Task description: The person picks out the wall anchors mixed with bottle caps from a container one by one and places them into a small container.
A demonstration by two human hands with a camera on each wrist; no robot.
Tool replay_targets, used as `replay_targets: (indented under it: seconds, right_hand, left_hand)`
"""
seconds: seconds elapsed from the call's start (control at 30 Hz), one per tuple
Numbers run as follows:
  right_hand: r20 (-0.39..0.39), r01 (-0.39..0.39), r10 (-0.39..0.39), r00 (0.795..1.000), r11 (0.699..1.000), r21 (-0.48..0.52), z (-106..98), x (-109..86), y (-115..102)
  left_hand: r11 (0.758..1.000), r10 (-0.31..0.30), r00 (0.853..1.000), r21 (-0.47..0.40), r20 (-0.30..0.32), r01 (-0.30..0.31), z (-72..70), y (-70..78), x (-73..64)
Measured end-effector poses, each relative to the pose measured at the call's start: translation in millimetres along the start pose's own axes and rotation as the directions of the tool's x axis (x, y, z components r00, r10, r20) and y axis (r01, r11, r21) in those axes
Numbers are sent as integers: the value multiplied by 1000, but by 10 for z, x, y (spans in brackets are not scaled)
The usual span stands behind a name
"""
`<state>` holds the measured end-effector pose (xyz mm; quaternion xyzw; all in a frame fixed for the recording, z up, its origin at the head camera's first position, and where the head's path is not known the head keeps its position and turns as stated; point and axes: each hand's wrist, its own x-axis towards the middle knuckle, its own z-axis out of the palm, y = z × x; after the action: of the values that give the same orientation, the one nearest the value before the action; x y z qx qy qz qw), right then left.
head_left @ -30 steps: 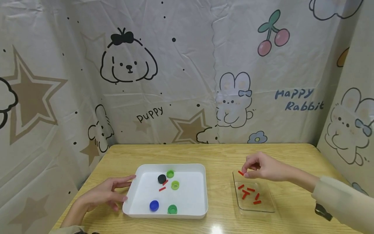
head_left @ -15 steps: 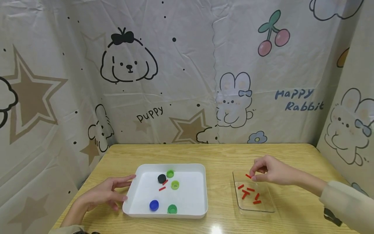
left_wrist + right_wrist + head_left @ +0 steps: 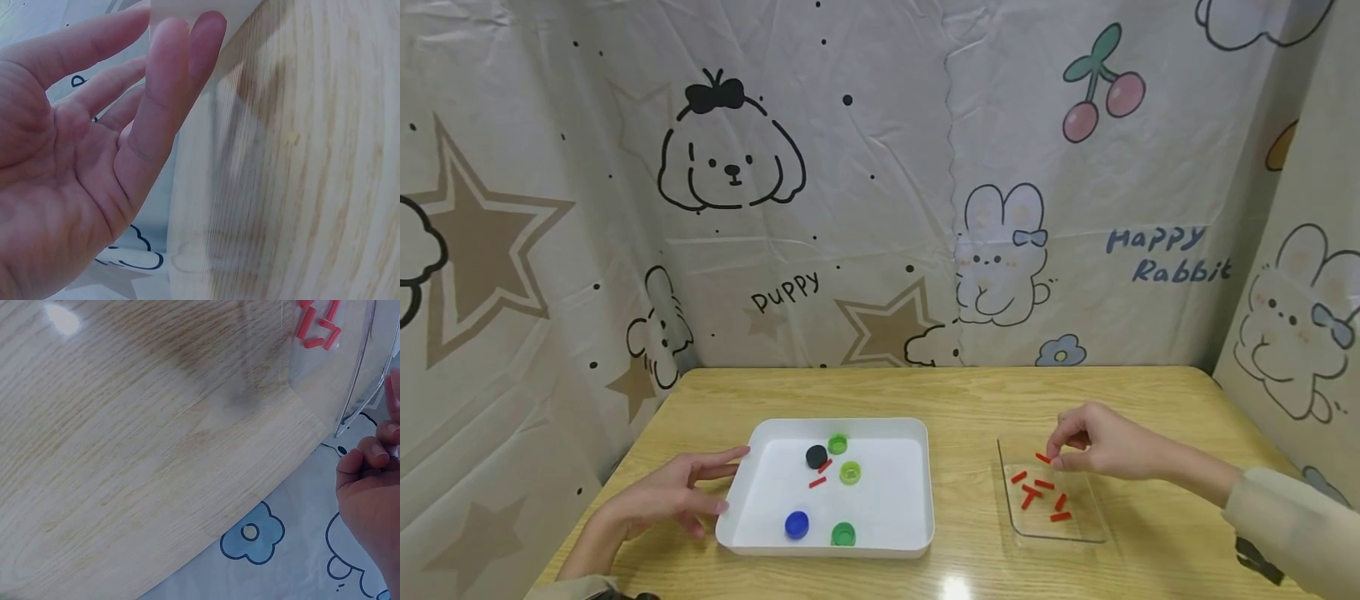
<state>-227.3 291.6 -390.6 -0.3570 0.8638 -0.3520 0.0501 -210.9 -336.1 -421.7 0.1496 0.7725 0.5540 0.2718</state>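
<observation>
My right hand (image 3: 1093, 440) pinches a small red stick (image 3: 1042, 458) between thumb and fingertips, above the back part of a clear plastic box (image 3: 1088, 504). Several more red sticks (image 3: 1060, 517) lie loose on that box's floor. At the left, my left hand (image 3: 662, 493) touches the left rim of a white tray (image 3: 895, 496) with extended fingertips. Inside the tray are a black bottle cap (image 3: 816, 456), a blue cap (image 3: 797, 524) and several green caps (image 3: 843, 534). Two red sticks (image 3: 817, 482) lie near the black cap, one beside it. In the left wrist view, the left palm (image 3: 69, 169) faces the camera.
Both containers stand on a wooden table (image 3: 970, 400), with a strip of tabletop between them. Behind the table hangs a printed curtain (image 3: 880, 167), which also runs along both sides. In the right wrist view, the table's edge meets the curtain.
The right hand has shifted right and slightly lower over the clear box, with the red stick still pinched. The left hand and the white tray have stayed in place.
</observation>
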Motion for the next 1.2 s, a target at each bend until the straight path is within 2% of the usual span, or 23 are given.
replay_targets:
  seconds: [0.47,0.67,0.93,1.2]
  right_hand:
    - [-4,-75,74,997,995,-62,31,27,-8]
    - [-18,-115,113,993,990,-88,-2,44,-64]
    - [-9,-74,74,997,992,-106,8,146,-229]
    - [28,-43,46,999,993,-111,79,341,-421]
  left_hand:
    - [1000,2,1000,9,-6,-2,2,-22,5]
    - [1000,-24,1000,7,-17,24,-2,-8,19]
    - [999,-33,999,-5,-18,33,3,-22,13]
    - [1000,-13,1000,-2,-11,13,1,-13,6]
